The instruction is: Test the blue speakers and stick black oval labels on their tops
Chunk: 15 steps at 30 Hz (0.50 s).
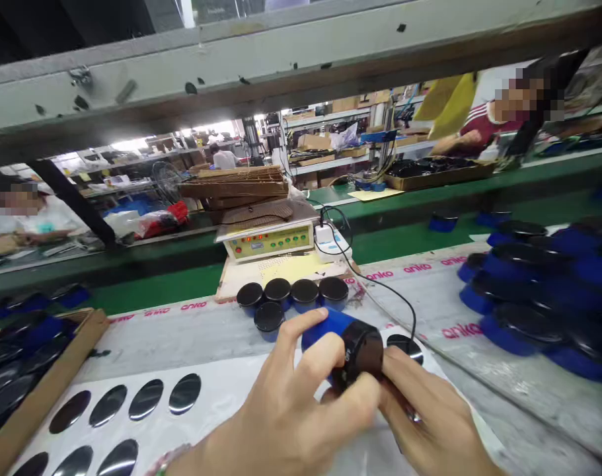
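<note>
My left hand is closed around a blue and black cylindrical device marked "OFF", tilted above the white sheet. My right hand presses its fingertips against the black end of that device. Between the right fingers shows a thin dark piece with a shiny metal end; its kind cannot be made out. A black cable runs down behind the right hand, where its end is hidden. Under my hands the white sheet carries rows of glossy black round discs.
Several blue-black round units stand ahead, before a control box and a white power strip. More units pile up at right and fill a cardboard box at left. A shelf beam crosses overhead. People sit beyond the green belt.
</note>
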### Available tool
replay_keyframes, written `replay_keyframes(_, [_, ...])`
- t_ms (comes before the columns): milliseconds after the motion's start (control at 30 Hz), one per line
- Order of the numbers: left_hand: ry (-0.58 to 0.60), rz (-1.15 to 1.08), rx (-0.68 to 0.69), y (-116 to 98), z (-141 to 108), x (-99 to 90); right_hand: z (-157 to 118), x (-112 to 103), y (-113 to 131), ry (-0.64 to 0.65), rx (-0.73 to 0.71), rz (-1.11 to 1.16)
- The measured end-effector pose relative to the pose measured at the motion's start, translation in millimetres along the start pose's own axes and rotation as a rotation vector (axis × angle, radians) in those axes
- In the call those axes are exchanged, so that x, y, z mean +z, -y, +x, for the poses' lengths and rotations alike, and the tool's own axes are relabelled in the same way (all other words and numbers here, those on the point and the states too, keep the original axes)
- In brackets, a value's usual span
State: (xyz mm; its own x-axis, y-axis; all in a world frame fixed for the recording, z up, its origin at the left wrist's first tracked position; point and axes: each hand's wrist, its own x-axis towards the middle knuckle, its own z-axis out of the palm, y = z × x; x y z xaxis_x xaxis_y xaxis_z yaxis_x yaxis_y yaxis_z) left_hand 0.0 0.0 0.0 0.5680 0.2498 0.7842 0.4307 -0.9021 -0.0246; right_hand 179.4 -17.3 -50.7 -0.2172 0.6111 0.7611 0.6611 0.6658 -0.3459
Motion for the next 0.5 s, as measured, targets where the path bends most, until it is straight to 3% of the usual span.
replay_keyframes(167, [0.493, -0.028, -0.255, 6, -15, -5.1, -11, -4, -1, 0.194, -0.095, 0.024])
replay_keyframes(233, [0.612, -0.109, -0.333, 11, -22, -3.6, -17, -9, -6, 0.268, -0.149, -0.008])
replay_keyframes(367, [0.497, 0.000, -0.514, 34, -34, 3.8, -23, -31, -27, 0.176, -0.175, -0.208])
replay_keyframes(433, [0.493, 0.071, -0.557, 48, -41, 13.0, -22, -42, -36, 0.140, -0.059, -0.254])
replay_keyframes(500, [0.544, 0.084, -0.523, 59, -48, 27.9, -21, -50, -41, 0.127, 0.175, -0.237])
